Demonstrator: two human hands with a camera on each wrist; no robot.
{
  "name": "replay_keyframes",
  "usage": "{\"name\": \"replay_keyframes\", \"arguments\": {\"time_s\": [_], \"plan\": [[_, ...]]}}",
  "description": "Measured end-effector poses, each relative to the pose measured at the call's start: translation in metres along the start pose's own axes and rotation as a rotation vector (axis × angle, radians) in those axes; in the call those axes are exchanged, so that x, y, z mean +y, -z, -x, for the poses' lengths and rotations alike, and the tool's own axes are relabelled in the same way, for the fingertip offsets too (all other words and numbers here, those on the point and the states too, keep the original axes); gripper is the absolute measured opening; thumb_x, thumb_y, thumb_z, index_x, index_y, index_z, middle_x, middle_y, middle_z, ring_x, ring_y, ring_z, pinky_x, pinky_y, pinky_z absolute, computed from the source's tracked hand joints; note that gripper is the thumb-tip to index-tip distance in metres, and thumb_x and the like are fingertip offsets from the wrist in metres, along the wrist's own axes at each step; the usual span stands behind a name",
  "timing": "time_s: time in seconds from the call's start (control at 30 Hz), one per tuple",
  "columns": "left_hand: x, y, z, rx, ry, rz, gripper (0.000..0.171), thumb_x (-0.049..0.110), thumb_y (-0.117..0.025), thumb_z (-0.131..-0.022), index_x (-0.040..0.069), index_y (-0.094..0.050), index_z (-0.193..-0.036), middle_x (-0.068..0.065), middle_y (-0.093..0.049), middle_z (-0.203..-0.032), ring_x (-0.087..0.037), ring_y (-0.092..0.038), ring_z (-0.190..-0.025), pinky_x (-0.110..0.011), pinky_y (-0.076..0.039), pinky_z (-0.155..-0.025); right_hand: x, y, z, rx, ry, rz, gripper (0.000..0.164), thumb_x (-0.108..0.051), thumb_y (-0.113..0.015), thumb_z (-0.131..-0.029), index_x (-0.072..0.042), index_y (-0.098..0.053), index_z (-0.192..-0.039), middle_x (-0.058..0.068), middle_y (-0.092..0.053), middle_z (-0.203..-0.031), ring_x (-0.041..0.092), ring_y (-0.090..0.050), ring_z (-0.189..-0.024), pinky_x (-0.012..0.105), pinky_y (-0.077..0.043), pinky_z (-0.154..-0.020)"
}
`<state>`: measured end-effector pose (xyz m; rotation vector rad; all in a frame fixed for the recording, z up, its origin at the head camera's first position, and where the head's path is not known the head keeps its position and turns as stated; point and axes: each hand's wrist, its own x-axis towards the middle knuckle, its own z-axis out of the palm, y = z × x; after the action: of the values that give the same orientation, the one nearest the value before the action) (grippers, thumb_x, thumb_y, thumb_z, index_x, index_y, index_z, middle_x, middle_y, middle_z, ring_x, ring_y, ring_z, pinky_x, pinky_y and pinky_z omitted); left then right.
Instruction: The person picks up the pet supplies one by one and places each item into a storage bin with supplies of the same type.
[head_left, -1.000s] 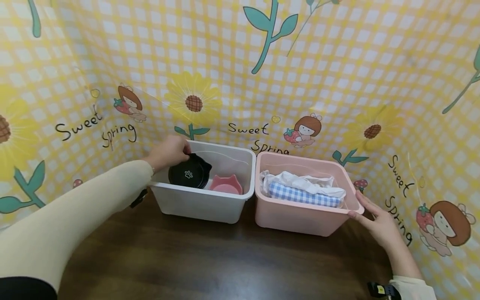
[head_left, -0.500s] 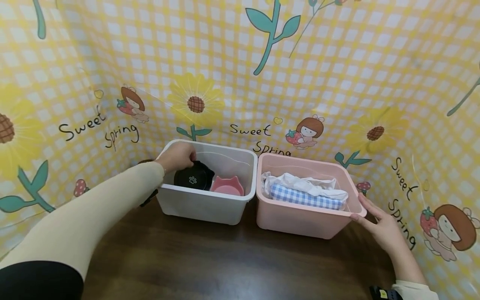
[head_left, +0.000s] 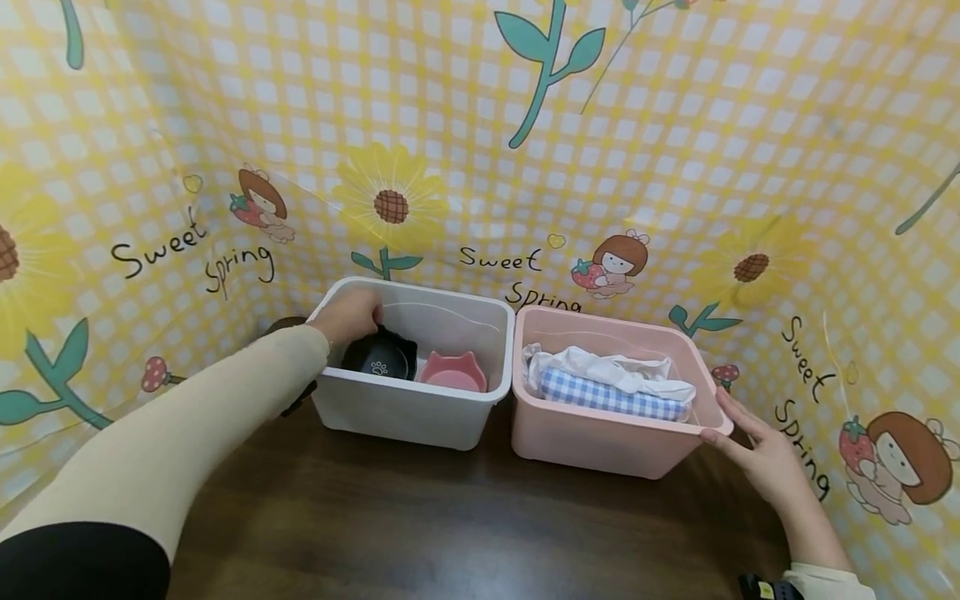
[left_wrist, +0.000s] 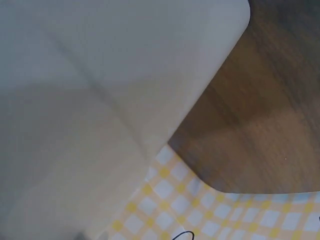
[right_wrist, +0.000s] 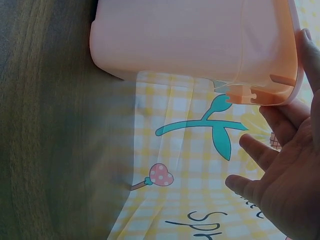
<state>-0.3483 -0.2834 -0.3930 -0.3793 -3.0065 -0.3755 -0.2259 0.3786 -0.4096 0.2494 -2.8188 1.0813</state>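
Observation:
In the head view, my left hand (head_left: 348, 317) reaches into the white bin (head_left: 401, 414) and pinches the far edge of a black cat-eared bowl (head_left: 381, 353) with a paw print. A pink cat-eared bowl (head_left: 454, 374) lies beside it in the same bin. The left wrist view shows mostly the bin's outer wall (left_wrist: 100, 100), with my left hand out of sight. At the right corner of the pink bin (head_left: 592, 443), my right hand (head_left: 763, 454) rests on the rim, its thumb in front and fingers along the side. Its lower fingers (right_wrist: 257, 150) spread out straight in the right wrist view.
Inside the pink bin lie a blue-checked cloth (head_left: 611, 393) and a crumpled white cloth (head_left: 607, 365). Both bins stand side by side on a dark wooden table (head_left: 465, 533). A yellow checked sheet (head_left: 450, 100) rises behind and at the sides.
The black bowl has gone lower into the white bin and now lies flatter, my left hand moving down with it. My right hand stays at the pink bin's rim.

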Motion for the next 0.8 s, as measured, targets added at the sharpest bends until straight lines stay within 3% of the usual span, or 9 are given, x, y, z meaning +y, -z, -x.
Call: {"name": "replay_keyframes", "arguments": {"time_s": [0.1,0.23,0.43,0.8], "plan": [[0.007,0.011,-0.001,-0.021,0.031,0.036,0.005,0.005,-0.079,-0.079,0.004,-0.075,-0.082,-0.008,-0.072,-0.081,-0.024,-0.063,-0.076,-0.042,-0.054,-0.073,0.001,0.002,0.001,0.005,-0.009,0.005,0.076,-0.04,-0.071,-0.097,-0.024,-0.032,-0.16,0.017,-0.027,-0.163,0.053,-0.025,-0.147,0.073,-0.023,-0.112],[0.014,0.028,0.007,-0.036,0.04,0.123,0.021,0.01,-0.079,-0.086,-0.002,-0.074,-0.102,-0.016,-0.072,-0.099,-0.03,-0.066,-0.092,-0.047,-0.055,-0.083,0.002,0.002,0.0,0.004,-0.003,0.002,0.076,-0.04,-0.072,-0.097,-0.025,-0.032,-0.16,0.017,-0.027,-0.164,0.054,-0.025,-0.148,0.075,-0.022,-0.111],[0.01,0.046,0.033,0.017,0.016,0.202,0.03,0.014,-0.078,-0.091,-0.004,-0.071,-0.113,-0.022,-0.071,-0.111,-0.037,-0.067,-0.104,-0.053,-0.054,-0.091,0.004,-0.004,-0.002,-0.001,-0.002,0.016,0.077,-0.042,-0.073,-0.095,-0.025,-0.034,-0.159,0.012,-0.029,-0.164,0.05,-0.025,-0.149,0.075,-0.023,-0.111],[-0.003,0.071,0.081,0.117,0.046,0.252,0.047,0.042,-0.073,-0.095,0.004,-0.07,-0.122,-0.022,-0.071,-0.12,-0.042,-0.068,-0.11,-0.057,-0.054,-0.09,0.009,-0.002,-0.006,0.045,0.023,0.04,0.076,-0.044,-0.074,-0.094,-0.024,-0.037,-0.158,0.012,-0.032,-0.164,0.048,-0.028,-0.15,0.074,-0.025,-0.111]]}}
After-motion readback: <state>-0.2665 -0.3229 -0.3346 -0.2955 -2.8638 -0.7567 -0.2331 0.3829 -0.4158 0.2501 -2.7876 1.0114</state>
